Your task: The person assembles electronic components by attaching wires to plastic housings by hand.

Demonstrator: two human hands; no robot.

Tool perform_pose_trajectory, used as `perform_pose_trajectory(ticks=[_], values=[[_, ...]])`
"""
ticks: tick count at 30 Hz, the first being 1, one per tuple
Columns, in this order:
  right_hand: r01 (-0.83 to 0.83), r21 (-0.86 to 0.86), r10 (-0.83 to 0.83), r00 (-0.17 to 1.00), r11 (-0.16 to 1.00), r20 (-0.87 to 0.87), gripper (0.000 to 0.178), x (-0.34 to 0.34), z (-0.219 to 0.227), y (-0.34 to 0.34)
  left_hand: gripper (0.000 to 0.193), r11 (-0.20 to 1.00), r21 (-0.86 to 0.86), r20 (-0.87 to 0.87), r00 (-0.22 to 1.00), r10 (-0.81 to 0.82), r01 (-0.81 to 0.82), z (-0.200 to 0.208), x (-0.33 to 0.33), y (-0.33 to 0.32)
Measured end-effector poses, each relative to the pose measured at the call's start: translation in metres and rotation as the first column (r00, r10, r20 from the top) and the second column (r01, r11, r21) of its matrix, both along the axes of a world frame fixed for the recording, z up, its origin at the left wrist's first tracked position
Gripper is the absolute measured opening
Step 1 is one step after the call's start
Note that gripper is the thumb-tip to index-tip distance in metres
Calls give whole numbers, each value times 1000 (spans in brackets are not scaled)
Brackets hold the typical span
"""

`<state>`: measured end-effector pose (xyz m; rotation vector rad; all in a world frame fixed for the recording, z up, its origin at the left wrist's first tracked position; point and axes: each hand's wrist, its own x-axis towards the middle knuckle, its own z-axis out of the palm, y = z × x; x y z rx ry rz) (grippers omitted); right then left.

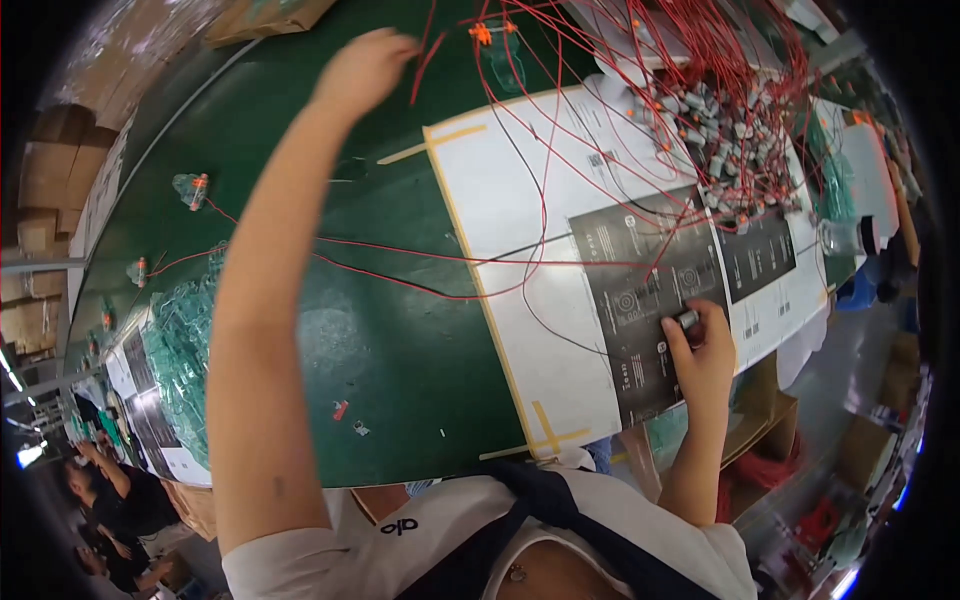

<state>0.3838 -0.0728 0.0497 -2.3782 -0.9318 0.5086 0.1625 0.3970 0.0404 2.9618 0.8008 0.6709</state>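
Observation:
At the far side of the table my left hand [365,72] is closed, fingertips bunched beside thin red wires [428,68]; anything inside it is hidden or too small to name. My right hand [705,350] pinches a small silver-and-black cylindrical motor [687,319] between thumb and fingers, over a dark printed panel [655,290] on the white sheet [500,220]. Long red and black leads run across the sheet; which of them join the held motor I cannot tell. A large heap of similar small motors [735,140] with red leads lies at the far right.
A pile of clear greenish plastic pieces [178,340] lies on the green table [370,350] at left. Two orange-tipped parts [198,190] trail red wires nearby. A clear jar [845,237] with a black lid stands at right. Other people [120,490] are at lower left.

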Motion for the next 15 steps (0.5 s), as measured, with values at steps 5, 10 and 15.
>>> perform_pose_trajectory(ticks=[5,10,15], values=[[117,424,-19,973,898,-230,43,-1,-9,-2,21,777,574,4,948,-318,258,-22,75,22],[479,530,-1,743,700,-670,42,34,-14,-13,29,998,4,5,998,-63,63,7,65,5],[663,692,642,403,287,-652,28,115,16,-16,19,806,-531,303,830,469,-262,61,-104,-3]])
